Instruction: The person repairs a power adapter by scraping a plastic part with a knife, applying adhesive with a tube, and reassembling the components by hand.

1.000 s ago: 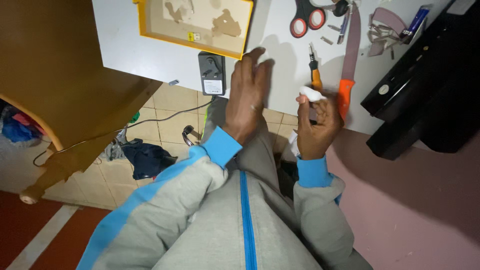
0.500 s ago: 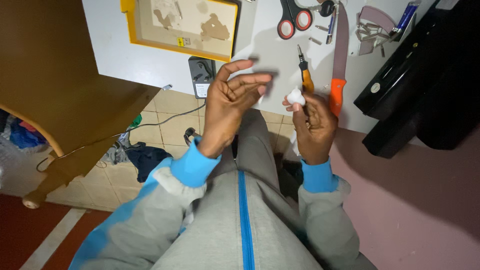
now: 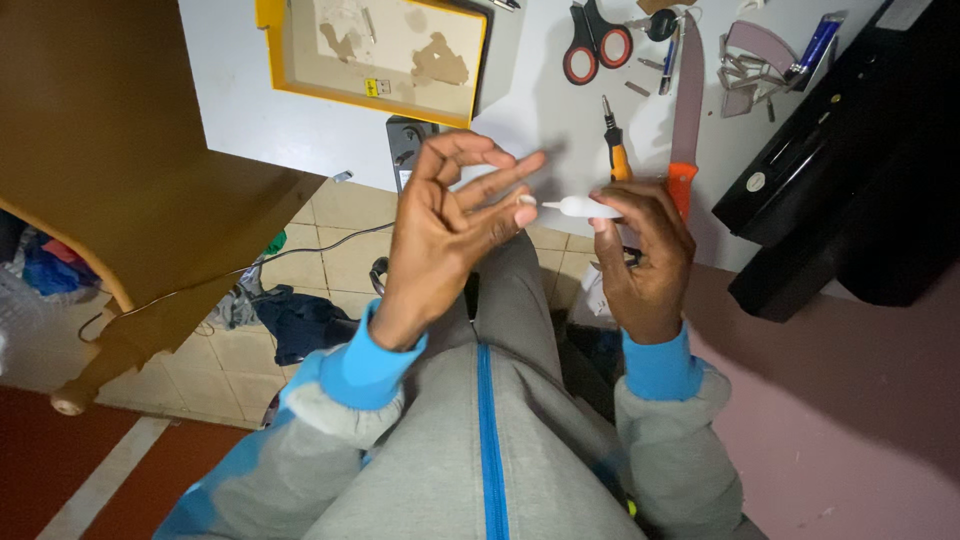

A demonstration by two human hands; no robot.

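Observation:
My right hand (image 3: 645, 255) grips a small white tube (image 3: 583, 207) with a pointed nozzle aimed left. The nozzle tip touches a fingertip of my left hand (image 3: 450, 225), which is raised with its fingers spread and the thumb curled toward the index finger. A small pale blob sits on that fingertip. Both hands hover over my lap, just in front of the white table edge (image 3: 300, 140). My grey sleeves have blue cuffs.
On the white table lie a yellow-framed board (image 3: 375, 55), red-handled scissors (image 3: 595, 45), an orange-handled screwdriver (image 3: 617, 150), an orange-handled knife (image 3: 685, 110) and small metal parts. A black case (image 3: 850, 170) sits to the right. A brown wooden piece (image 3: 110, 170) stands left, over tiled floor with cables.
Both hands have lifted off the table edge toward me. My left hand turned palm up and spread, and my right hand brought the white tube's tip to its fingertip.

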